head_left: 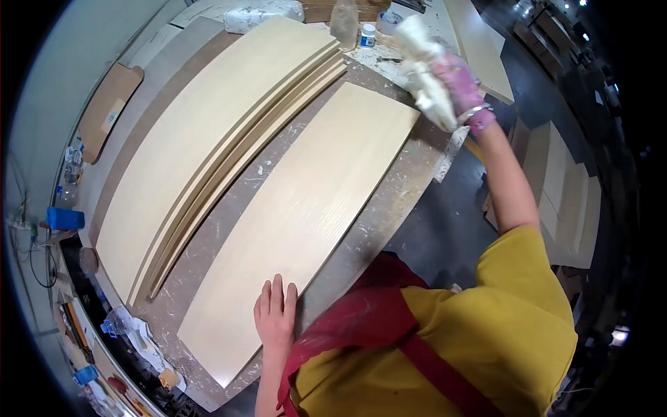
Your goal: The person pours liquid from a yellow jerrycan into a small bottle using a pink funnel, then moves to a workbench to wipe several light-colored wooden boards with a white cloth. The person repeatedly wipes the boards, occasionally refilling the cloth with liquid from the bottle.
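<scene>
A long pale wooden panel [306, 208] lies flat on the grey, paint-spattered workbench [389, 208]. My left hand [276, 313] rests flat on the panel's near end, fingers together, holding nothing. My right hand [455, 83], in a pink glove, is raised over the far right corner of the bench and grips a white crumpled rag [427, 66]. The rag hangs above the bench beyond the panel's far end, apart from it.
A stack of similar pale panels [208, 146] lies to the left. A small white jar with a blue lid [368, 35] and a tape roll [389, 21] stand at the far end. More boards [563, 187] lean at the right. A blue cup [66, 219] sits at the left edge.
</scene>
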A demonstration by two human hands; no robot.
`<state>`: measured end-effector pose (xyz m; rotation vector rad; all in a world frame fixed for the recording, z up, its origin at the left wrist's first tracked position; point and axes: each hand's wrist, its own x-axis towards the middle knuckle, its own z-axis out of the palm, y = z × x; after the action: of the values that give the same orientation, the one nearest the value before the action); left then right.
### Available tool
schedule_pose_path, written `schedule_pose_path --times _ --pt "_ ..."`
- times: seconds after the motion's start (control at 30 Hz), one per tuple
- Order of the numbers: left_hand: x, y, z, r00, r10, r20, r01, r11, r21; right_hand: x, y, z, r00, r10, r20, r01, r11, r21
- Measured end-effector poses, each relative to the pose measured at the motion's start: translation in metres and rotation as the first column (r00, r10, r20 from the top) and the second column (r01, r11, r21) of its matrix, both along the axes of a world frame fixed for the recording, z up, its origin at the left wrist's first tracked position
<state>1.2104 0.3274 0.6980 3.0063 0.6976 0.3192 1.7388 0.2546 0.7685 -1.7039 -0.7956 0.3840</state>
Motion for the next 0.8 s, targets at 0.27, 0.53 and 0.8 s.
schedule_pose_path --times 0.27,0.53,0.8 --pt "0.004 0.001 -0.005 0.999 -0.049 0.017 0.048 0.997 0.062 -0.263 0.097 -0.158 0.701 0.434 0.566 -0.639 0.734 0.228" --pt "-0.009 0.011 0.036 0.998 -0.038 -0.044 0.04 0.998 0.046 -0.034 0.11 -0.102 0.662 0.467 0.586 -0.18 0.858 -0.481" --pt "-0.013 0.08 0.136 0.918 0.39 0.078 -0.29 0.792 -0.538 0.031 0.018 0.03 0.985 -0.066 -0.162 0.108 0.959 0.264"
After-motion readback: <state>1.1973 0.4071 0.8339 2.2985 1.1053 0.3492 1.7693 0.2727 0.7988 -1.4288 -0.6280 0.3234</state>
